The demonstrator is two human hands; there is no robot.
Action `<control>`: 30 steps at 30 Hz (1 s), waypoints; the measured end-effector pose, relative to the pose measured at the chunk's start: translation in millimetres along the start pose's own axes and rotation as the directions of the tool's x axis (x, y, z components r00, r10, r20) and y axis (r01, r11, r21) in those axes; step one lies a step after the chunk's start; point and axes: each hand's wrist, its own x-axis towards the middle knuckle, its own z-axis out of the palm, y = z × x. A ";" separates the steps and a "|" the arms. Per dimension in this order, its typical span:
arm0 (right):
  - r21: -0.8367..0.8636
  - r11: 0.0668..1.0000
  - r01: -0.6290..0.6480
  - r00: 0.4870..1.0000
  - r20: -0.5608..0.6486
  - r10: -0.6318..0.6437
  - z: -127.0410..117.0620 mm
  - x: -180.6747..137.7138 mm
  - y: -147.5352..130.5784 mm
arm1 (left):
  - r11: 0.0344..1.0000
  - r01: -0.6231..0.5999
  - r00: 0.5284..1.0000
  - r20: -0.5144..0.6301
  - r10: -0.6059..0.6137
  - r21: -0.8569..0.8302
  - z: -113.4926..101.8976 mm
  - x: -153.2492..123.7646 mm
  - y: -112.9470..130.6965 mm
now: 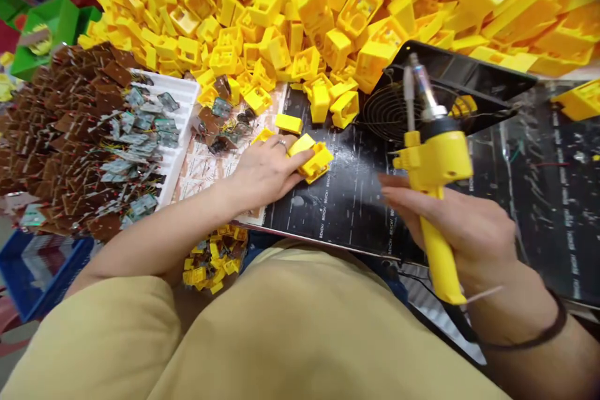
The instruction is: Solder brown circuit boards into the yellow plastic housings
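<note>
My left hand (269, 165) is on the bench, its thumb and fingers closed around a yellow plastic housing (319, 164). More housings touch or lie beside its fingers, one of them a yellow block (289, 123) just beyond. In my right hand (469, 225) is a yellow soldering gun (438, 162), gripped by its handle with the metal tip pointing up and away. The gun is raised over the bench, apart from the housings. Past its tip lies a black fan unit with a round wire grille (387, 109).
A large heap of yellow housings (262, 9) fills the back. At left, brown circuit boards (60, 144) are piled beside a white ribbed tray (182, 106). Loose boards with wires (220, 122) lie near my left hand. A blue crate (28, 269) and green bins (51, 25) stand at far left.
</note>
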 end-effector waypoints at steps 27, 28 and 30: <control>-0.146 0.981 0.127 0.991 0.056 -0.121 29.9 -12.7 -20.4 | 0.998 -0.064 0.998 0.017 0.064 0.027 0.0 -12.3 44.4; -0.139 0.981 0.133 0.990 0.055 -0.127 27.9 -14.4 -20.2 | 0.997 -0.071 0.997 0.039 0.070 0.029 -1.5 -15.1 45.5; -0.109 0.981 0.158 0.986 0.063 -0.152 25.0 -16.5 -19.3 | 0.996 -0.092 0.995 0.045 0.092 0.006 -3.6 -20.9 44.1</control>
